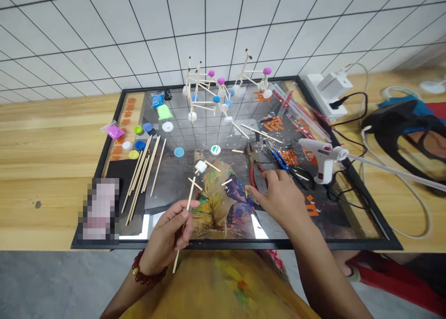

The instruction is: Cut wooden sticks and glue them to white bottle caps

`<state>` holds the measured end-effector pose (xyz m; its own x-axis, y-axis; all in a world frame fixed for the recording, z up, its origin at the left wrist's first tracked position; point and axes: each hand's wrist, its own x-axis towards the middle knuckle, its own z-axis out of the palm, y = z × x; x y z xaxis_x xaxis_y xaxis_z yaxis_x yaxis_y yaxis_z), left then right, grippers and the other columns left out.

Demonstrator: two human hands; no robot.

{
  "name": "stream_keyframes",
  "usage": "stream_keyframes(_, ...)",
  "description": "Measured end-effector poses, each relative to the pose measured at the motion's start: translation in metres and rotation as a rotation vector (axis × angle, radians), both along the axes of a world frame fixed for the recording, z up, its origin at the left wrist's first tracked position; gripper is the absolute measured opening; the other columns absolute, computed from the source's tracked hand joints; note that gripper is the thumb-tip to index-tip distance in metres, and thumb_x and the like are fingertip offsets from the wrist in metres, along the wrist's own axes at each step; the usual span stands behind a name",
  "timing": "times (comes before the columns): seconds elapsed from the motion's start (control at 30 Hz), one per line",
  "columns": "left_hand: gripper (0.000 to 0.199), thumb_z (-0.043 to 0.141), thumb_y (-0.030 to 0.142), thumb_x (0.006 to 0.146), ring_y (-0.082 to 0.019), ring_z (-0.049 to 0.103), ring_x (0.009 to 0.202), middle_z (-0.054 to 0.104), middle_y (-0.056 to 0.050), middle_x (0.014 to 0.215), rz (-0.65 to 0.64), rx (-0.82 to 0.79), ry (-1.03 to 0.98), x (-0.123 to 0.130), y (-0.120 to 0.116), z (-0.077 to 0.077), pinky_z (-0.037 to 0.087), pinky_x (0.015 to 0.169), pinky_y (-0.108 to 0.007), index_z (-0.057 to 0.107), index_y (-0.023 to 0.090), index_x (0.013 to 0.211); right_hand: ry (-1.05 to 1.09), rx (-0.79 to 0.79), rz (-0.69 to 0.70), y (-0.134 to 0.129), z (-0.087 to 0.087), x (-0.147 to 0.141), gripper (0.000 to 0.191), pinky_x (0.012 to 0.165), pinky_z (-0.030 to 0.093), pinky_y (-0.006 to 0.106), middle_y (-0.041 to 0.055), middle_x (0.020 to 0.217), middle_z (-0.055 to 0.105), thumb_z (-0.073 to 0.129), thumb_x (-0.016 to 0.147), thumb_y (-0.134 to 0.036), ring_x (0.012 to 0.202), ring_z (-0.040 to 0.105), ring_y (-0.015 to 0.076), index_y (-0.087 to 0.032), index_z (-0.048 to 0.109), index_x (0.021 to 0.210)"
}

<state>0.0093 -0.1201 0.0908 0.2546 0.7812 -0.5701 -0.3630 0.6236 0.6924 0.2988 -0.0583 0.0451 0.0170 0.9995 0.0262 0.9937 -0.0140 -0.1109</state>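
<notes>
A black-framed glossy board (365,202) lies on a wooden table (45,137) and fills the middle of the frame. At upper centre stand stick structures (209,96) tipped with coloured caps. Left of centre lies a loose bundle of wooden sticks (142,175), with scattered bottle caps (139,144) just above it. At right, a white glue gun (322,156) rests on the board, its cable trailing toward a power strip (331,91) in the upper right. Blue-handled scissors (284,161) lie just left of the gun.

The left hand (170,237), at lower centre, pinches a single wooden stick (184,221) between thumb and fingertips — the stick runs steeply, tilted a little right at the top. The right hand (278,196), just right of centre, lies palm down with fingers curled around the handles of red pliers (253,168), whose nose points up the frame.

A blurred patch (101,209) covers something at lower left. The board's reflections make its printed surface hard to read.
</notes>
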Motion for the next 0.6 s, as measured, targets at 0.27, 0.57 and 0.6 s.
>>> stream_keyframes(0.27,0.039,0.081,0.047,0.081,-0.002,0.03,0.048,0.055,0.003,0.063,0.15,0.063,0.126,-0.015,-0.004,0.004,0.018,0.046,-0.017,0.066,0.014,0.099,-0.047,0.004,-0.005,0.003,0.031,-0.009,0.03,0.074,0.048,0.039,0.0174,0.105,0.067,0.064,0.095,-0.042,0.091,0.067,0.031,-0.014,0.072,0.101)
stream_keyframes(0.57,0.038,0.077,0.051,0.086,-0.006,0.036,0.052,0.048,0.004,0.06,0.161,0.107,0.054,0.002,0.005,0.003,0.029,0.049,-0.019,0.071,0.014,0.096,0.218,-0.217,0.454,0.019,0.034,-0.134,0.019,0.079,0.052,0.037,0.0189,0.103,0.075,0.064,0.098,-0.032,0.095,0.07,0.0301,-0.015,0.072,0.1)
stream_keyframes(0.6,0.036,0.08,0.048,0.084,-0.006,0.041,0.056,0.053,0.002,0.066,0.17,0.107,0.029,0.004,0.006,0.004,0.032,0.052,-0.019,0.071,0.013,0.091,0.206,-0.262,0.442,0.025,0.035,-0.139,0.017,0.079,0.052,0.036,0.0196,0.103,0.075,0.062,0.098,-0.028,0.095,0.071,0.0297,-0.014,0.072,0.1)
